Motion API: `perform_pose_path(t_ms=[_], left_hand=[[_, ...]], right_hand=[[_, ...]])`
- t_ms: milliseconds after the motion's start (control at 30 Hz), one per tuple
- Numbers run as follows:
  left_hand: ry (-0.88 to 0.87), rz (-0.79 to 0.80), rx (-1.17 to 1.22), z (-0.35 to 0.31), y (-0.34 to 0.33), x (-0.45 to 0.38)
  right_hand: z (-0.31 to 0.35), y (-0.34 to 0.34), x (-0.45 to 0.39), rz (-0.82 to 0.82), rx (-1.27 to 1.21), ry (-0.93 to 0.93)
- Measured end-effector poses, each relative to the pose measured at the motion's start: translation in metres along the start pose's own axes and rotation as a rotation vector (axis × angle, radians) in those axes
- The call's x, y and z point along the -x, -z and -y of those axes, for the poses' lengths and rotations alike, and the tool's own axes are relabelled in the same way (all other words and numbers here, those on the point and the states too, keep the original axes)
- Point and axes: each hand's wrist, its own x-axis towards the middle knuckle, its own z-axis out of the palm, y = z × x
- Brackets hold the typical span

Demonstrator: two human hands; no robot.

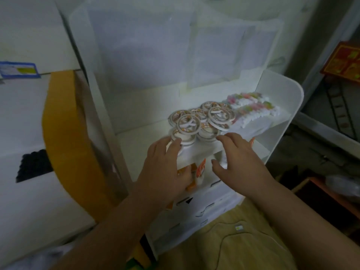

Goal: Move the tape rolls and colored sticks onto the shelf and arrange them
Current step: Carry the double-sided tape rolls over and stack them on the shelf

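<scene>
Colored sticks (251, 108) blurred, indistinct

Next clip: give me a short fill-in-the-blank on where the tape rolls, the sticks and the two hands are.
1. The tape rolls lie heaped on the white ____.
2. The colored sticks lie to the ____ of the rolls.
3. The left hand has its fingertips at the ____ edge of the heap.
4. The right hand holds ____.

Missing words: shelf; right; front; nothing
</scene>
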Motion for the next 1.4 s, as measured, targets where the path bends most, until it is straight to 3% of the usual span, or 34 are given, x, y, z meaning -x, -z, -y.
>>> perform_pose_path(t_ms=[367,500,833,1267,1400], left_hand=[[0.148,-0.052,-0.050,0.021,-0.019,-0.037],[0.238,-0.076,-0.106,0.023,-0.021,-0.051],[0.361,-0.107,-0.221,0.018,-0.042,-0.096],[0.383,-0.123,-0.283,0.009,-0.064,-0.160],[0.406,-0.048,-0.244,0.017,-0.083,-0.199]], right_hand=[[-0.018,-0.040,-0.135,0.151,0.040,0.132],[-0.021,-0.059,-0.180,0.282,0.146,0.206],[-0.041,-0.083,-0.228,0.374,0.093,0.426],[-0.098,-0.028,-0.245,0.190,-0.123,0.468],[-0.128,-0.015,-0.234,0.151,-0.123,0.471]])
